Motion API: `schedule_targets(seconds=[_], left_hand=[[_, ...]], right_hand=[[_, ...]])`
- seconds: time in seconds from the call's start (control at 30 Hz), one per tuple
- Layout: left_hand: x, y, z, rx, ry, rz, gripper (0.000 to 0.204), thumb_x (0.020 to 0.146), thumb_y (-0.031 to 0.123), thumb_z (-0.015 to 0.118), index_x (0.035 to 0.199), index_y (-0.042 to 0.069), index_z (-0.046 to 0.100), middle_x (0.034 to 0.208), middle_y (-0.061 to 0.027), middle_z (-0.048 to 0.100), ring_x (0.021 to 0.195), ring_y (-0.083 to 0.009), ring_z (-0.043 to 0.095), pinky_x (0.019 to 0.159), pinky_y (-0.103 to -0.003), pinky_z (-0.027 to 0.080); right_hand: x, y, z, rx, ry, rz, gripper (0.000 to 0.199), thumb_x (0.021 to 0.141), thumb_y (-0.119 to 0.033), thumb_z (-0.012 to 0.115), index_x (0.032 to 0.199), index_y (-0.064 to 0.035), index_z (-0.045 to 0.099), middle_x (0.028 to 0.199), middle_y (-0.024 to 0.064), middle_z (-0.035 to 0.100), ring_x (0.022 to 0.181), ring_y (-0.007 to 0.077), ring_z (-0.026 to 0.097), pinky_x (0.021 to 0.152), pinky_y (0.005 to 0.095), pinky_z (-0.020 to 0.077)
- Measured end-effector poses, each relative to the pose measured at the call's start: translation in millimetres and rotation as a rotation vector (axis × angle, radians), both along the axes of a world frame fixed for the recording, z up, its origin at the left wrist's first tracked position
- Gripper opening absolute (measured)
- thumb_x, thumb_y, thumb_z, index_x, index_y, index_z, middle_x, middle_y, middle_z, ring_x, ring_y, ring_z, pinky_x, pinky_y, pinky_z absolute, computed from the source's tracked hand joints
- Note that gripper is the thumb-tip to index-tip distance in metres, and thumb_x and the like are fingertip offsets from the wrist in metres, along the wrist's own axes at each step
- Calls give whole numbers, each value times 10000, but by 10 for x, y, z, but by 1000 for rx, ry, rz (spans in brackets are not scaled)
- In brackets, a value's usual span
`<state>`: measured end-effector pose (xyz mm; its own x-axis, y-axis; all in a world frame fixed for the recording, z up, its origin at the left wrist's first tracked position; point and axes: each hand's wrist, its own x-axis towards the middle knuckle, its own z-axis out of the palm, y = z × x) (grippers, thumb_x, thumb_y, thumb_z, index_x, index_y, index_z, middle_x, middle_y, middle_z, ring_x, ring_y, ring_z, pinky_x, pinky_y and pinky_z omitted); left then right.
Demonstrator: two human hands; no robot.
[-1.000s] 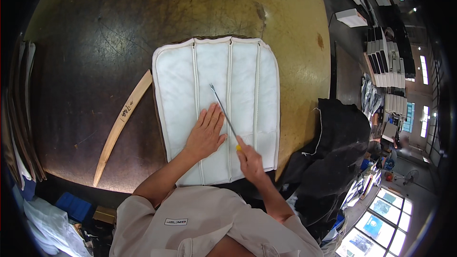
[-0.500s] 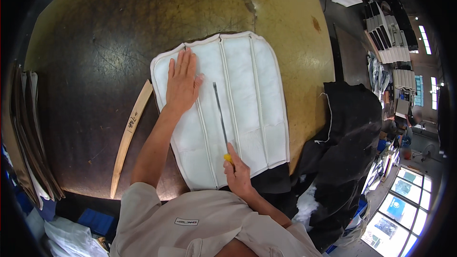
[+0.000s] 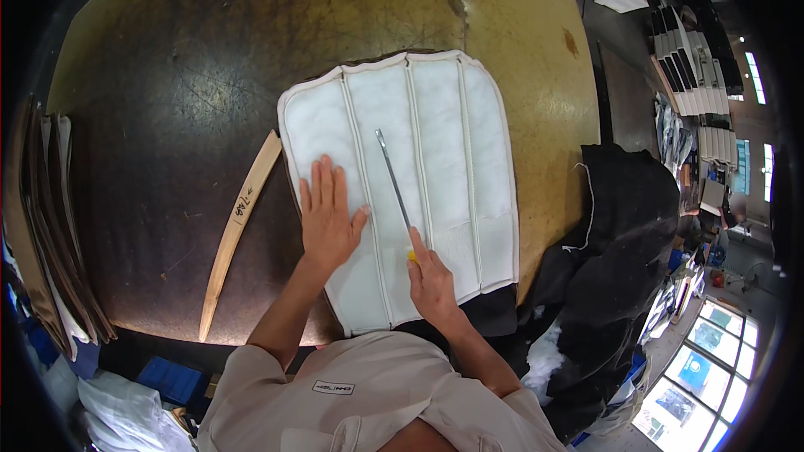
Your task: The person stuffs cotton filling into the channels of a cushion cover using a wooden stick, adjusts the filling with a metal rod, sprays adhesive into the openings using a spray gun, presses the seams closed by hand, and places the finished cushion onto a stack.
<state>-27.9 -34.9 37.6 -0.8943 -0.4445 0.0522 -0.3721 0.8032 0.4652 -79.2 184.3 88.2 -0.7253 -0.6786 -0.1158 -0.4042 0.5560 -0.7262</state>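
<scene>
A white padded panel (image 3: 444,176) lies in front of me, split into long channels by stitched seams, with white filling showing through. My left hand (image 3: 329,222) rests flat on its left channels, fingers stretched out. In my right hand (image 3: 433,285) is a long screwdriver (image 3: 391,169), its slim metal shaft pointing away from me above the second channel. Only a bit of its yellow handle shows between my fingers. From this view I cannot tell whether the shaft touches the panel.
A curved wooden strip (image 3: 239,218) with handwriting lies left of the panel on the worn brown table (image 3: 167,92). Dark folded panels (image 3: 54,226) stand at the far left. Black cloth (image 3: 624,226) and a tuft of white stuffing (image 3: 544,360) are at the right.
My left hand has slid toward me from the panel's far edge to its middle. My right hand and the screwdriver have shifted slightly, with the shaft now tilting more to the left.
</scene>
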Motion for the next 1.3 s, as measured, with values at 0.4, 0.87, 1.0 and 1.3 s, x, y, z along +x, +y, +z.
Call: schedule_targets(seconds=[0.4, 0.87, 1.0, 1.3], left_hand=[[571, -12, -42, 327, 125, -423, 473, 911, 164, 665, 1361, 46, 582, 1589, -219, 382, 1506, -376, 325, 1216, -530, 266], [512, -101, -75, -113, -8, -228, 740, 976, 368, 575, 1517, -76, 333, 1660, -247, 213, 1546, -407, 196, 1225, -598, 166], [693, 41, 24, -33, -12, -502, 690, 944, 290, 626, 1503, -36, 386, 1653, -211, 259, 1539, -365, 240, 1242, -533, 202], [599, -848, -55, -16, 133, -824, 533, 901, 128, 626, 1412, 6, 531, 1572, -151, 431, 1469, -334, 392, 1220, -484, 313]], right_hand=[[350, 62, 356, 40, -295, -26, 570, 1011, -35, 559, 1556, -75, 400, 866, 186, 588, 728, 315, 573, 712, 386, 500], [639, 210, 398, -58, -438, -128, 563, 1024, -61, 541, 1565, -64, 385, 914, 150, 624, 699, 209, 557, 709, 318, 510], [701, 191, 280, -197, -475, -130, 582, 1034, -78, 504, 1592, -69, 338, 800, 51, 599, 641, 114, 550, 629, 279, 510], [1337, 127, 326, -122, -261, -189, 562, 1009, -57, 561, 1549, -77, 408, 873, 197, 613, 719, 346, 595, 688, 403, 517]])
